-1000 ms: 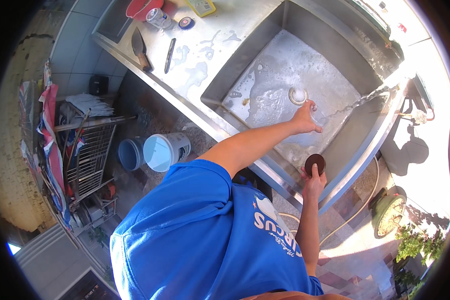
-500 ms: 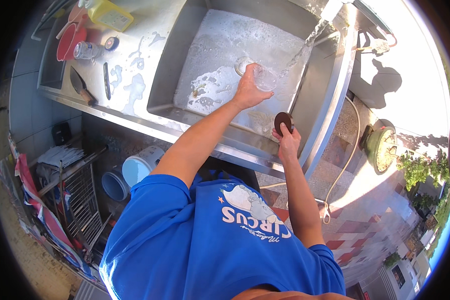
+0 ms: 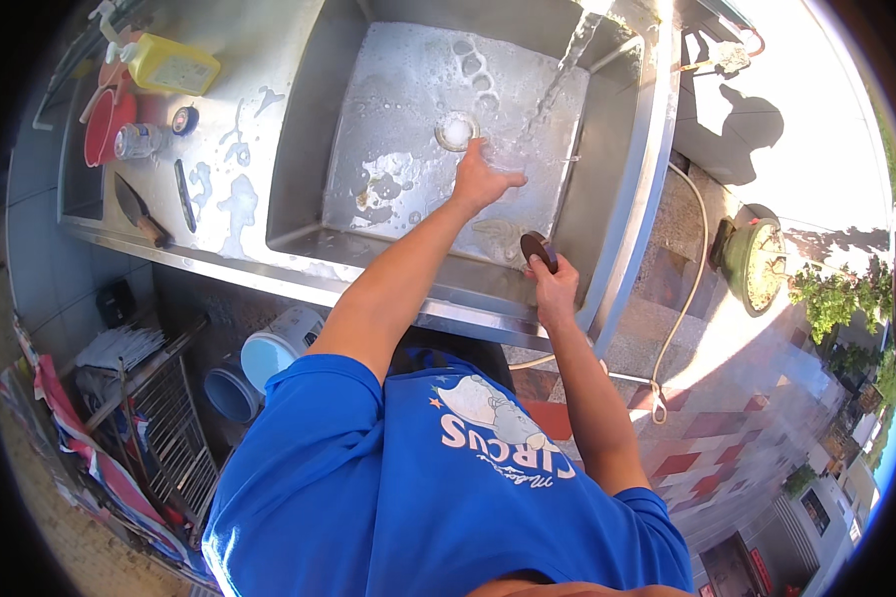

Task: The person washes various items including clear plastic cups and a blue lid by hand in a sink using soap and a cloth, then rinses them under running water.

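Note:
My left hand (image 3: 486, 183) reaches over the sink basin, fingers and thumb curved around a clear glass jar (image 3: 504, 156). The jar is hard to make out against the wet steel. Close to its fingers lies the round drain (image 3: 457, 130) with white foam in it. A stream of water (image 3: 565, 75) falls into the basin from the upper right. Above the basin's near right corner, my right hand (image 3: 556, 288) grips a dark brown round lid (image 3: 538, 252), tilted partly edge-on.
On the steel counter (image 3: 254, 60) at the left are a yellow bottle (image 3: 174, 66), a red container (image 3: 108, 127), a clear jar (image 3: 137, 140), a round dark-rimmed lid (image 3: 184, 120), a knife (image 3: 139, 211) and a dark narrow strip (image 3: 185, 196). White buckets (image 3: 269, 358) stand below.
The jar in my left hand has tilted or lowered and shows less clearly. My right hand has turned the brown lid more edge-on. The whole view has shifted slightly.

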A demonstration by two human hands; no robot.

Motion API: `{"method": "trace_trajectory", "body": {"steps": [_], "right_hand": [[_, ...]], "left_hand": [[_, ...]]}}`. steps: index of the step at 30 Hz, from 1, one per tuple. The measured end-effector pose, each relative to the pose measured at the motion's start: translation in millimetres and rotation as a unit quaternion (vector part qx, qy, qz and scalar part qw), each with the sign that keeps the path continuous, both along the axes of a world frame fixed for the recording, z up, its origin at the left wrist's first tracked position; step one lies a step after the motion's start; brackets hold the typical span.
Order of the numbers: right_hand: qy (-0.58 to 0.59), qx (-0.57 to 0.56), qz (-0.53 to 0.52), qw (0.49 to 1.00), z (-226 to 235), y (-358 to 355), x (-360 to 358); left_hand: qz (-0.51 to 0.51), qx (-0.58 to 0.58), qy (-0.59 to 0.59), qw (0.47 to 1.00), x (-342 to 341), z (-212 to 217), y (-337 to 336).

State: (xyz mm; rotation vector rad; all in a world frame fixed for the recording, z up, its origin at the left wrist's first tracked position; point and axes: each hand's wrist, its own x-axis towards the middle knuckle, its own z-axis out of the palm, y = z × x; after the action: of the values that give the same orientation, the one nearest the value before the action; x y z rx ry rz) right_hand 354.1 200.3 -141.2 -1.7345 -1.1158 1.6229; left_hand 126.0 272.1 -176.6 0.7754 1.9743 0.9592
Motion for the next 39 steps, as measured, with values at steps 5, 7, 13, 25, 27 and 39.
{"method": "trace_trajectory", "body": {"steps": [5,7,13,25,27,39], "right_hand": [[0.030,-0.036,-0.009,0.999,-5,-2,6],[0.036,-0.062,-0.012,0.997,-5,1,3],[0.085,-0.136,-0.040,0.986,-9,16,-14],[0.196,-0.213,-0.062,0.955,-71,101,-123],[0.217,-0.202,-0.052,0.954,-77,108,-141],[-0.203,0.482,0.283,0.804,-53,95,-102]], "left_hand": [[0.068,-0.130,-0.425,0.893,-4,-4,16],[0.184,-0.092,-0.658,0.725,-6,0,21],[0.287,-0.085,-0.683,0.666,-4,21,16],[0.094,-0.006,-0.383,0.919,-61,50,-35],[0.086,0.004,-0.388,0.918,-70,54,-44],[-0.011,0.105,0.010,0.994,-55,29,-56]]}}
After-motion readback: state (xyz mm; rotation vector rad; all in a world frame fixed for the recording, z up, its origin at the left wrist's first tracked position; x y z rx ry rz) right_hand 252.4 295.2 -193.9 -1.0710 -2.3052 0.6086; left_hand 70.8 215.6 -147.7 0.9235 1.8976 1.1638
